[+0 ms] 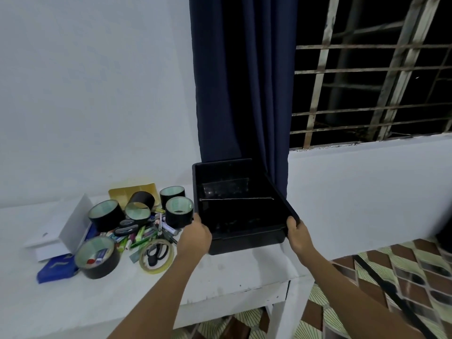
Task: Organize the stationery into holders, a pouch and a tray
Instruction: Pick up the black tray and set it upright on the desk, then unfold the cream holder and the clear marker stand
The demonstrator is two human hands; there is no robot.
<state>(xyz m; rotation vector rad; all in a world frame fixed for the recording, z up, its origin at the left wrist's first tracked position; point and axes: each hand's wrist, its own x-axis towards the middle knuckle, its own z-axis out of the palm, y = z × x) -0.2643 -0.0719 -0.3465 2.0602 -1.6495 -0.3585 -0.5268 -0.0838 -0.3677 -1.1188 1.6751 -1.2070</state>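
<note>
Both hands gripped the black tray: your left hand curled round its near-left corner, your right hand round its near-right corner. You held the black tray tilted over the white table, just right of the tape rolls and pens.

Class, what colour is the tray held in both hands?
Black, seen in the head view: tray.

The tray is held over the right end of the table, tilted, with the left hand at its left near corner and the right hand at its right near corner. Left of it, tape rolls are clustered around pens and scissors. Boxes are set further left, towards the back edge.
</note>
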